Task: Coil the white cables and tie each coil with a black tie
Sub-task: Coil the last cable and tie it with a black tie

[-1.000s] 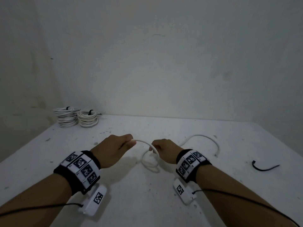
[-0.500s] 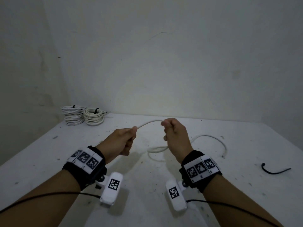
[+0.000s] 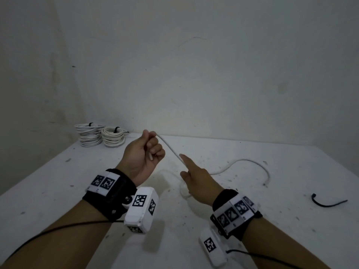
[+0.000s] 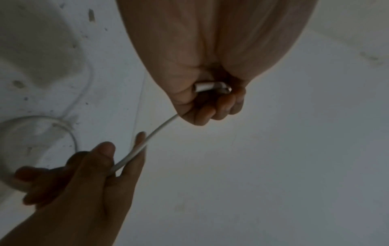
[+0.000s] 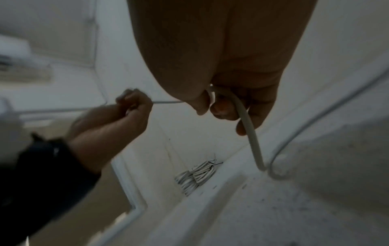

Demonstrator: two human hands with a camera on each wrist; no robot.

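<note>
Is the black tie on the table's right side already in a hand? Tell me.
No, the black tie lies alone on the table; both hands hold the white cable.

The white cable (image 3: 168, 147) vanishes behind the right hand (image 3: 196, 178); both forearms are cut off below
</note>
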